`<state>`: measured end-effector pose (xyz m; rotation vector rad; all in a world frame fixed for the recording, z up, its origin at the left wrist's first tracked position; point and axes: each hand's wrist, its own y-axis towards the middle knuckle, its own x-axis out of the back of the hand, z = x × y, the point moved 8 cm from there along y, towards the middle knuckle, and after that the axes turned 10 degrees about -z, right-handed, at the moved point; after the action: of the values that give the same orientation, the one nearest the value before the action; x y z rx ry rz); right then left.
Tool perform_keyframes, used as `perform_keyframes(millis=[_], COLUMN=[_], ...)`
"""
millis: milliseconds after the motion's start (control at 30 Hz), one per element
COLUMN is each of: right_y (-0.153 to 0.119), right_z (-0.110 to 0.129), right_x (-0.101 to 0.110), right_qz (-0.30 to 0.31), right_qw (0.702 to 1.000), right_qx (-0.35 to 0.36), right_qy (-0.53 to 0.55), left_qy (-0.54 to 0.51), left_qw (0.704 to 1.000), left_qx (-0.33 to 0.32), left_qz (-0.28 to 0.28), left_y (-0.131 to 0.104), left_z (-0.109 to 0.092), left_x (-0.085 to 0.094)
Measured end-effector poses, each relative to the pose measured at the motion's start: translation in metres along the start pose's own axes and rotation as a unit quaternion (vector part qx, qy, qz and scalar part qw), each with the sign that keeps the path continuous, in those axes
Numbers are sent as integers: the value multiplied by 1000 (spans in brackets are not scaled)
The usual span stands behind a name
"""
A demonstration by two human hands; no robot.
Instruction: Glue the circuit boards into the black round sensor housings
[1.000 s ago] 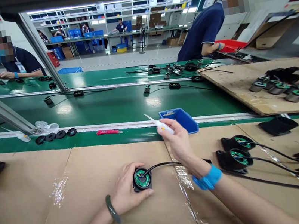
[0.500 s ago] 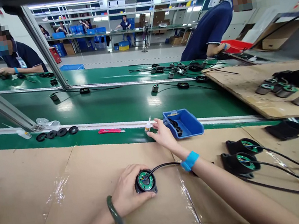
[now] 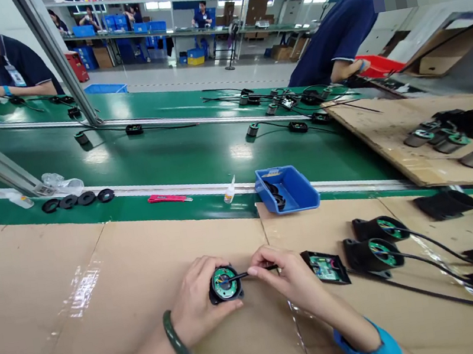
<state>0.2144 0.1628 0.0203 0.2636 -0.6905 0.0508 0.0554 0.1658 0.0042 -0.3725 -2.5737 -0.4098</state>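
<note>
My left hand (image 3: 205, 289) is wrapped round a black round housing (image 3: 225, 284) with a green circuit board ring and thin coloured wires inside. A black cable (image 3: 243, 274) comes out of its middle. My right hand (image 3: 281, 271) pinches that cable just right of the housing. Beyond the right fingers lies a black case with a green circuit board (image 3: 326, 267) on the cardboard. A small glue bottle (image 3: 230, 191) with a thin nozzle stands by the white rail, left of a blue bin (image 3: 287, 190) holding black rings.
A red utility knife (image 3: 170, 198) and several black rings (image 3: 86, 198) lie along the rail. More housings with cables (image 3: 377, 253) sit at right. A metal post (image 3: 53, 56) rises at left; two co-workers are across the bench.
My right hand has let go of the glue bottle, leaving it upright by the rail, and come back towards me to pinch the cable. My left hand still holds the housing.
</note>
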Motion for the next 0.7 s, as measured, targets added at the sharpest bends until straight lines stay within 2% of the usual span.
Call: perform_keyframes(millis=[67, 133, 233, 300, 367, 433, 567, 633, 700], right_y=[4, 16, 48, 71, 91, 104, 112, 106, 93], right_z=[1, -5, -36, -63, -85, -98, -92, -77, -54], right_x=[10, 31, 78, 102, 109, 104, 98, 104, 109], right_qz=[-8, -31, -94, -115, -101, -72, -48, -67, -92], right_qw=[1000, 998, 988, 981, 979, 982, 987, 988, 989], right_qx=[15, 25, 16, 3, 3, 15, 51, 61, 66], right_qy=[-17, -47, -119, -159, -176, -176, -148, -127, -98], left_qy=[3, 2, -2, -7, -11, -17, -36, -31, -3], left_qw=[1000, 1000, 1000, 1000, 1000, 999, 998, 998, 993], left_qx=[-5, -8, -4, 2, 10, 14, -19, -50, -95], left_qz=[-1, 0, 5, 14, 25, 35, 39, 0, -66], left_y=[0, 0, 0, 1, 1, 3, 8, 12, 13], left_z=[-1, -1, 1, 3, 5, 7, 1, -6, -20], left_x=[1, 2, 4, 4, 4, 5, 12, 25, 42])
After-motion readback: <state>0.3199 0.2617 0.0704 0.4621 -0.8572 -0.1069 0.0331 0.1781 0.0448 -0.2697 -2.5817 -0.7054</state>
